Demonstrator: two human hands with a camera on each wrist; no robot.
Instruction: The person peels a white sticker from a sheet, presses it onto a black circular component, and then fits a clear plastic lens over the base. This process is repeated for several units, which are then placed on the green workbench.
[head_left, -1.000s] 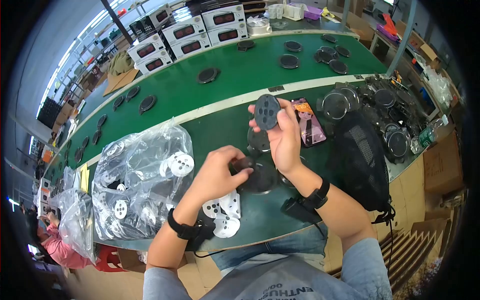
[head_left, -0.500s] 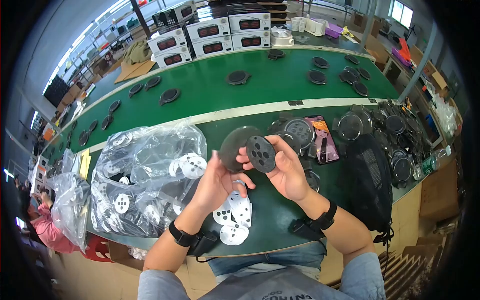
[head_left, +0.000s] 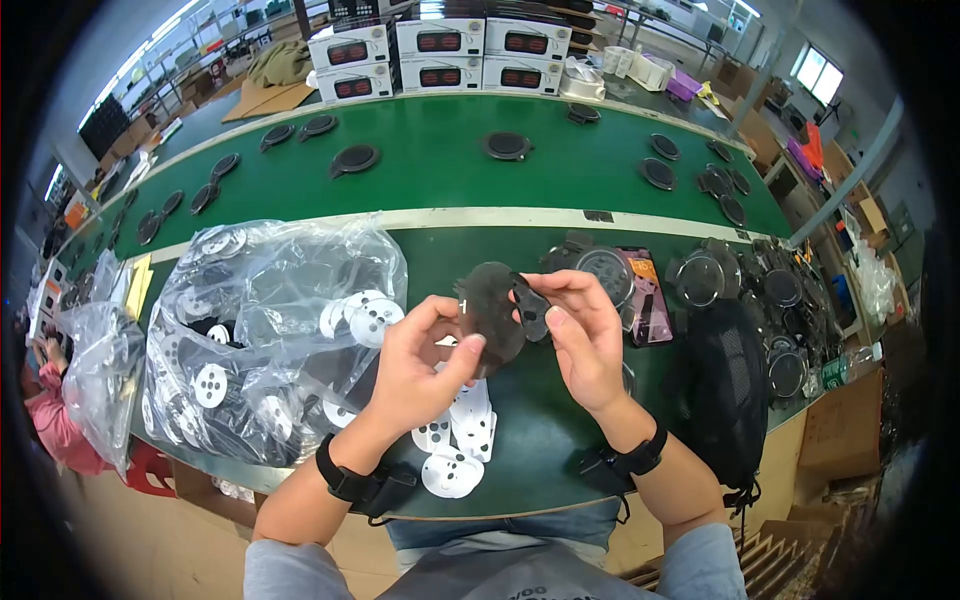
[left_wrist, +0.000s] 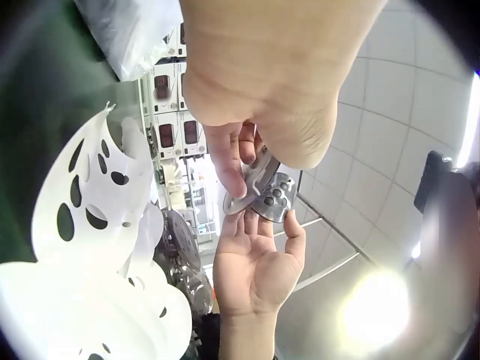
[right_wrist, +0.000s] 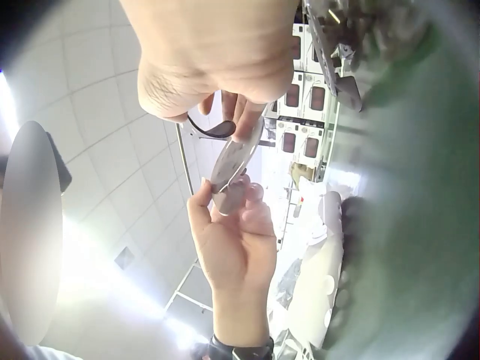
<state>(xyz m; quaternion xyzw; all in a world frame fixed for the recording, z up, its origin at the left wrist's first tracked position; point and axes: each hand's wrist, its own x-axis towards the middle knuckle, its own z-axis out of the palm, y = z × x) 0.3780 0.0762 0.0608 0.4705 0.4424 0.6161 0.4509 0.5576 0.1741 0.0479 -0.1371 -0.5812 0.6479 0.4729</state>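
Both hands are raised over the near side of the green table. My left hand (head_left: 425, 360) pinches the edge of a dark, round, see-through plastic cover (head_left: 488, 330), thumb in front. In my right hand (head_left: 588, 345), a thin black disc with several round holes (head_left: 533, 315) is pinched between thumb and fingers, right at the cover's right edge and overlapping it. It looks bent in the head view. The left wrist view shows the holed disc (left_wrist: 279, 196) close against the cover (left_wrist: 238, 201). Below the hands lie white holed discs (head_left: 453, 472) in a loose pile.
A clear plastic bag (head_left: 270, 340) of white holed discs lies left. Right are a phone (head_left: 650, 300), a black mesh bag (head_left: 722, 385), a heap of dark round parts (head_left: 780, 290) and a bottle (head_left: 850, 365). Round parts (head_left: 508, 146) dot the far strip before stacked boxes (head_left: 440, 40).
The left hand took up the round cover from the table and raised it towards the right hand. The holed disc turned from facing the camera to edge-on beside the cover.
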